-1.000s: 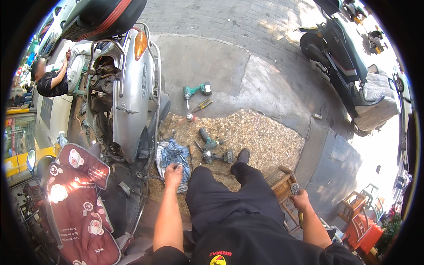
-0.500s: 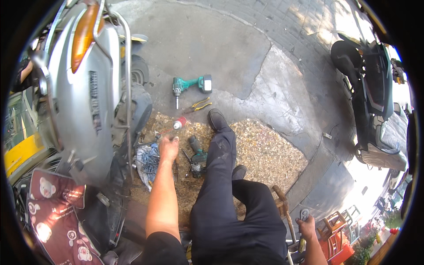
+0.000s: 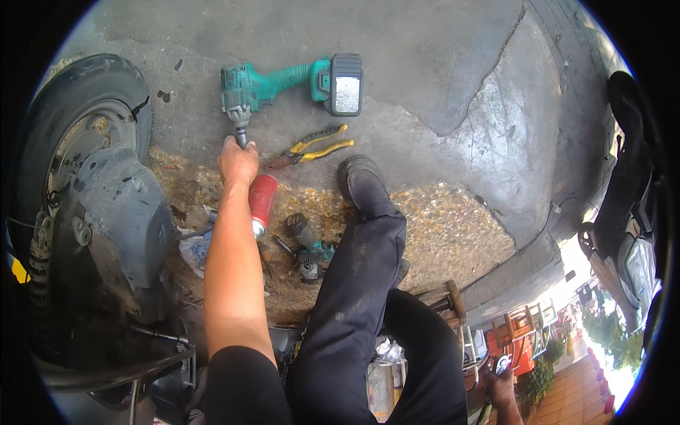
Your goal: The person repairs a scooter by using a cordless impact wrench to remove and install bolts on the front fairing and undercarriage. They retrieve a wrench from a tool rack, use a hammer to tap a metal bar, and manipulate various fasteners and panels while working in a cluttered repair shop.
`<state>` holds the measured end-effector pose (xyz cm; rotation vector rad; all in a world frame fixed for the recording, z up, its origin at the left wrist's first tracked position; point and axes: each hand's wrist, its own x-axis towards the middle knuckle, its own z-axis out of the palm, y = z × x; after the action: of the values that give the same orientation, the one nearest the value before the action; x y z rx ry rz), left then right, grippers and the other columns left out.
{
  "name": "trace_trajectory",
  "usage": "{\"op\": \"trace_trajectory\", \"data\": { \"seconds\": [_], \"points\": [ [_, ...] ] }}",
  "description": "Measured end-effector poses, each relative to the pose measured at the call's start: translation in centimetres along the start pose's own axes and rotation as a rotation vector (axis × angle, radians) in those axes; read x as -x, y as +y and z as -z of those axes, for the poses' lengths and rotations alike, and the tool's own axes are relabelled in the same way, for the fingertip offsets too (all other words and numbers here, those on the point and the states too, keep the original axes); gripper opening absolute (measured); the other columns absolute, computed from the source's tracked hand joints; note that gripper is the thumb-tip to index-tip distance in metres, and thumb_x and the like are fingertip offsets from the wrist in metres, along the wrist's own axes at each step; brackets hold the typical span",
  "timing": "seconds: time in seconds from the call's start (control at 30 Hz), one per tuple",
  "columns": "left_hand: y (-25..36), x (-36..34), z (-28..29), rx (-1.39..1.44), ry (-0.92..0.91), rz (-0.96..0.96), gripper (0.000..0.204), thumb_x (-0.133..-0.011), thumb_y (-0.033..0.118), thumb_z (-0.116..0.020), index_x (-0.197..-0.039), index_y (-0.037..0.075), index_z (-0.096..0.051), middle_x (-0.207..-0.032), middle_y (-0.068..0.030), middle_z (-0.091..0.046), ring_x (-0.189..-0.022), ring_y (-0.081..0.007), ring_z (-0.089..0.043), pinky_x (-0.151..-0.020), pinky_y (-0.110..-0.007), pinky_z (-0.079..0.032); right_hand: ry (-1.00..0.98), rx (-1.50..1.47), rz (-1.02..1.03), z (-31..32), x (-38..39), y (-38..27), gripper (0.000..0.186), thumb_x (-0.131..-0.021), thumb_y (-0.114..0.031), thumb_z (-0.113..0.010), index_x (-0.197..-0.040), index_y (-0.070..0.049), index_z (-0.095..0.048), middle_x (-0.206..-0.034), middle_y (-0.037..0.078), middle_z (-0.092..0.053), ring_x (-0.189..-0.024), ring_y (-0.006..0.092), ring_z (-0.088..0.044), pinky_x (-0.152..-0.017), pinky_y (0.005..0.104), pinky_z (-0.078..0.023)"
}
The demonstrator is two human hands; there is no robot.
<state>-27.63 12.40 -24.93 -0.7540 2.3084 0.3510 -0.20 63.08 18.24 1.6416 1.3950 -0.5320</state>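
My left hand is closed round the socket at the front of a teal impact wrench lying on the concrete. Yellow-handled pliers lie to its right, and a red spray can lies beside my wrist. A second teal power tool rests on the pebbled patch by my leg, partly over other small tools. My right hand, low at the right edge, grips a ratchet wrench.
A scooter wheel and grimy casing fill the left side. My outstretched leg crosses the middle. A dark scooter stands at the far right, with wooden stools and plants at lower right.
My left hand has moved forward, away from my body, to the impact wrench's socket. The view has tipped down and closer to the ground. My right hand still holds the ratchet.
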Motion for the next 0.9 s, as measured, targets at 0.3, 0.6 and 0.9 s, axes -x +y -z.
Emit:
{"op": "trace_trajectory", "data": {
  "seconds": [0.3, 0.6, 0.9],
  "points": [
    [-0.8, 7.4, 6.5, -0.087, -0.13, 0.032, 0.025, -0.085, 0.017, -0.064, -0.1, -0.002, -0.062, -0.1, -0.028, -0.065, -0.098, -0.0448, -0.061, -0.084, -0.05, -0.047, -0.005, 0.012, 0.114, 3.1, 3.3, -5.8, 0.012, -0.08, -0.006, -0.068, -0.079, -0.009, -0.056, -0.057, -0.004, -0.047, -0.046, 0.0079, -0.041, -0.043, 0.0276, -0.03],
    [14.3, 29.4, 20.9, 0.423, -0.372, -0.246, 0.022, -0.082, 0.009, -0.062, -0.1, 0.0, -0.056, -0.093, -0.0251, -0.063, -0.092, -0.0444, -0.061, -0.081, -0.047, -0.047, -0.046, 0.166, 0.78, 9.2, 13.2, -21.3, 0.015, -0.077, -0.006, -0.074, -0.087, 0.0, -0.065, -0.07, 0.005, -0.064, -0.066, 0.0092, -0.056, -0.062, 0.0298, -0.048],
    [31.1, 44.7, 38.4, 0.45, -0.196, -0.776, 0.035, -0.076, 0.007, -0.063, -0.11, 0.001, -0.059, -0.1, -0.0183, -0.062, -0.095, -0.0385, -0.061, -0.082, -0.043, -0.05, -0.4, 0.188, 1.24, 15.2, 30.2, -33.7, 0.025, -0.079, -0.016, -0.079, -0.099, -0.004, -0.068, -0.08, 0.004, -0.07, -0.072, 0.0088, -0.06, -0.069, 0.03, -0.052]
  ]
}}
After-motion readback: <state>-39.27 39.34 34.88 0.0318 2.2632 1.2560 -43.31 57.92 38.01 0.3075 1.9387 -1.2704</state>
